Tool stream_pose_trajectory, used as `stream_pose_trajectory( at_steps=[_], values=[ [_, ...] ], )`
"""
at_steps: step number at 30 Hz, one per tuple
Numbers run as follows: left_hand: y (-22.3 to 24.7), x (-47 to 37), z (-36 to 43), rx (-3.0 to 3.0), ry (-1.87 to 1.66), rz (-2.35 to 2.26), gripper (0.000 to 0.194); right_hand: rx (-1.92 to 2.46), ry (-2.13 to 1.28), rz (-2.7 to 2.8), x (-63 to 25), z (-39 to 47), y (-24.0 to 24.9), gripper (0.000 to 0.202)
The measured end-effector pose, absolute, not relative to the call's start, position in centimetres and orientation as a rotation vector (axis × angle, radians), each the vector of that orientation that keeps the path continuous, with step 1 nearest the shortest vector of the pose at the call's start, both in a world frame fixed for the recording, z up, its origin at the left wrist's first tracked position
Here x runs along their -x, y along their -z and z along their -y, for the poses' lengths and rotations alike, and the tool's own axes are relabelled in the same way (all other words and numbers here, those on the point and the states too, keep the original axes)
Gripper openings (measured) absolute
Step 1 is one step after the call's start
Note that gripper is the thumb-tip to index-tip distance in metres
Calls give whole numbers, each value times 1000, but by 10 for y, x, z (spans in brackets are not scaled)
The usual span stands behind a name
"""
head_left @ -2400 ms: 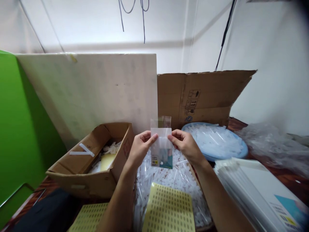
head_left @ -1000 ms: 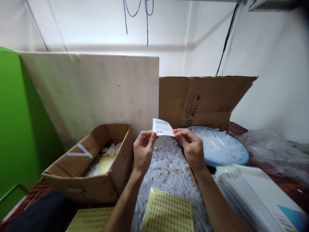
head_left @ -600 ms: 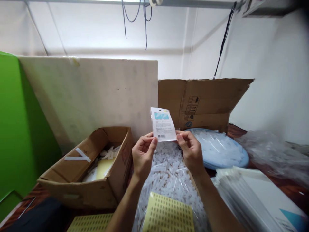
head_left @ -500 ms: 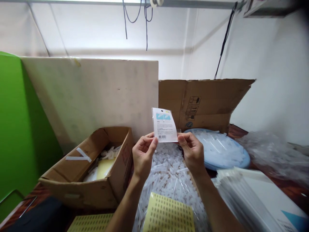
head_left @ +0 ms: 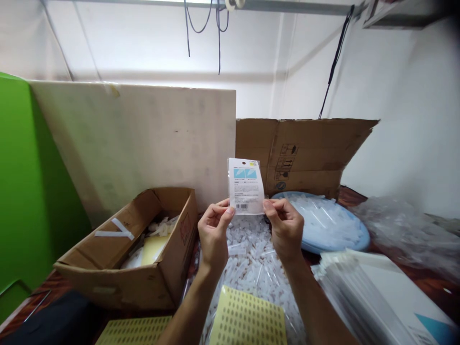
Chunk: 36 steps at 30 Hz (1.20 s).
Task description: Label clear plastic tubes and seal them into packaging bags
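A clear packet with a printed white card (head_left: 247,188) is held upright between my two hands, its printed side with a barcode and blue pictures facing me. My left hand (head_left: 214,230) pinches its lower left corner between thumb and fingers. At the lower right corner, my right hand (head_left: 286,225) pinches it the same way. Beneath the hands spreads a heap of small translucent plastic pieces (head_left: 251,256). On that heap lies a yellow sticker sheet (head_left: 248,316) with rows of small dark oval marks.
An open cardboard box (head_left: 143,282) with loose pieces stands left. A blue round tray (head_left: 363,235) heaped with translucent pieces sits right, beside crumpled plastic film (head_left: 402,230). A stack of clear sleeves (head_left: 355,292) lies front right. Another yellow sheet (head_left: 132,330) lies front left.
The packet has turned slightly, so its face looks squarer to me and its print is clearer. Both hands keep their pinch on it.
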State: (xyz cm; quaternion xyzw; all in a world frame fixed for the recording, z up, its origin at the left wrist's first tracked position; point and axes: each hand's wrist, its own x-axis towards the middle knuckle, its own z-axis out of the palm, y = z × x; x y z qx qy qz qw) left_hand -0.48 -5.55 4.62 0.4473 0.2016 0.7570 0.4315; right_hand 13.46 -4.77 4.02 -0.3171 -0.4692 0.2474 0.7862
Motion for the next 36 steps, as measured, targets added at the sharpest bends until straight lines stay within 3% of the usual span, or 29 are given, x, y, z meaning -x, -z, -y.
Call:
stream_pose_trajectory(
  at_steps=[9,18,24,26,29,31,36],
  values=[
    [-37,-2,55,-1202,-1901,-501,18,717,-561,898,-135,40,-37,41],
    [-50,16,54,-1422,-1768,-641,25,447,-1283,888,-145,40,-47,39],
    [-57,28,51,-1506,-1585,-711,24,508,-1316,940,-145,44,-45,41],
    [-56,26,51,-1500,-1614,-730,36,524,-1295,914,-143,42,-43,43],
    [-54,22,51,-1619,-1627,-835,75,520,-1280,869,-139,40,-40,43],
    [-52,21,50,-1750,-1632,-966,82,510,-1287,859,-137,40,-39,41],
    [-50,27,44,-1938,-1606,-1122,61,529,-1338,974,-133,44,-40,37]
  ],
)
